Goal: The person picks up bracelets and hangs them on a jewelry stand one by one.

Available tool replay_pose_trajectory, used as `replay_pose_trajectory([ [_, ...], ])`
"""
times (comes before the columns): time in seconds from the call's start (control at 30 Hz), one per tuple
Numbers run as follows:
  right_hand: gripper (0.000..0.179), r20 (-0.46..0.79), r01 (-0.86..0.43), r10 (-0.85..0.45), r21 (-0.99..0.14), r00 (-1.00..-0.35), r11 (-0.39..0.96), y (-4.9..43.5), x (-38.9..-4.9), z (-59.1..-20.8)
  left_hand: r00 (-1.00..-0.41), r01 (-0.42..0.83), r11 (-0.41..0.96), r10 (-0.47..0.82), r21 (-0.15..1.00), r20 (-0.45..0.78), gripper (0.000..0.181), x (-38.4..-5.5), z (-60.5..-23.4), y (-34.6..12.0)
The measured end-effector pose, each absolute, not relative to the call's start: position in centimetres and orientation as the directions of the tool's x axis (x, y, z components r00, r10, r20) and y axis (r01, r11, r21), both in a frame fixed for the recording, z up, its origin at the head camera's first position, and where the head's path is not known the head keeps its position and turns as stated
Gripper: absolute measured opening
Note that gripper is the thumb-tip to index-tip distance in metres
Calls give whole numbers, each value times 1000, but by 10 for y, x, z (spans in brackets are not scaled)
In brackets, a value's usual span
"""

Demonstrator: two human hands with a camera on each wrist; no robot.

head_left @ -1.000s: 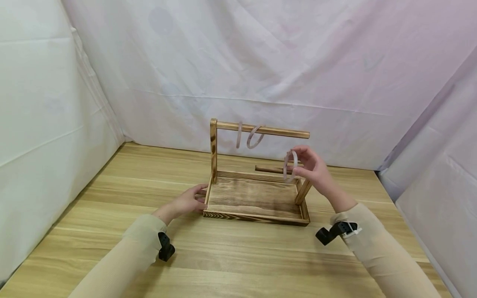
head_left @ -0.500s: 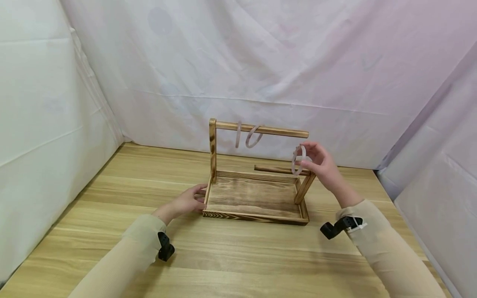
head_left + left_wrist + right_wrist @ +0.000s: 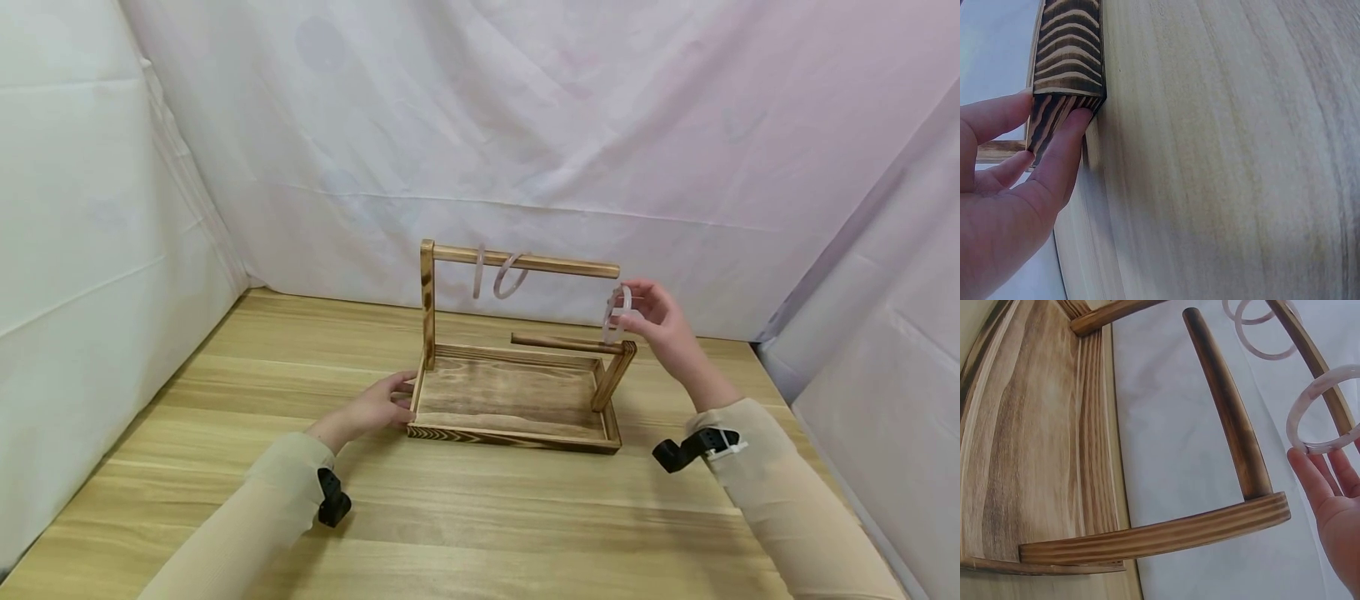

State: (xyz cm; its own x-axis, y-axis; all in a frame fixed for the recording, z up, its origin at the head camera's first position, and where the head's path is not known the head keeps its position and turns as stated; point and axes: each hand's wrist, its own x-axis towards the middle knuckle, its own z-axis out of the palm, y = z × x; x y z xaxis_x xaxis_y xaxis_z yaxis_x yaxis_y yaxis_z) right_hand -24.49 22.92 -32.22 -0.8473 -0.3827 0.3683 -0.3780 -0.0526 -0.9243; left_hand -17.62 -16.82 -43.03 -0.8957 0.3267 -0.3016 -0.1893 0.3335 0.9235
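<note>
My right hand (image 3: pixel 662 325) pinches a pale pink, translucent bangle (image 3: pixel 1295 415) between thumb and fingers, held upright. In the head view the bangle is just right of the free end of the rack's upper bar (image 3: pixel 570 265), and its lower part overlaps the lower bar (image 3: pixel 558 342). Two similar bangles, one nearly edge-on (image 3: pixel 478 279) and one turned more towards me (image 3: pixel 498 285), hang from the upper bar. With extended fingers, my left hand (image 3: pixel 371 406) touches the left end of the rack's wooden tray (image 3: pixel 1067 75), thumb at the front corner.
The left post (image 3: pixel 429 308) carries the upper bar, and a shorter right post (image 3: pixel 613 379) carries the lower bar, which points left. Under the rack is a wood-grain table (image 3: pixel 480 517). White cloth (image 3: pixel 375 125) encloses the back and sides.
My right hand has carried the bangle rightward and slightly up, from in front of the lower bar to beyond the upper bar's free end. The left hand has stayed on the tray.
</note>
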Motion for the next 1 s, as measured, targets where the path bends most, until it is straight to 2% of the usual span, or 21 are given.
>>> replay_pose_trajectory([
  [0.63,28,351,-371,-333,-929,-875,-3,241,-260,-313,-894,-184,333,336,925,-298,71,-177,-431,-169],
  [1.0,26,393,-393,-355,-916,-848,-76,240,-268,-307,-895,-187,345,326,920,-304,71,-177,-430,-168],
])
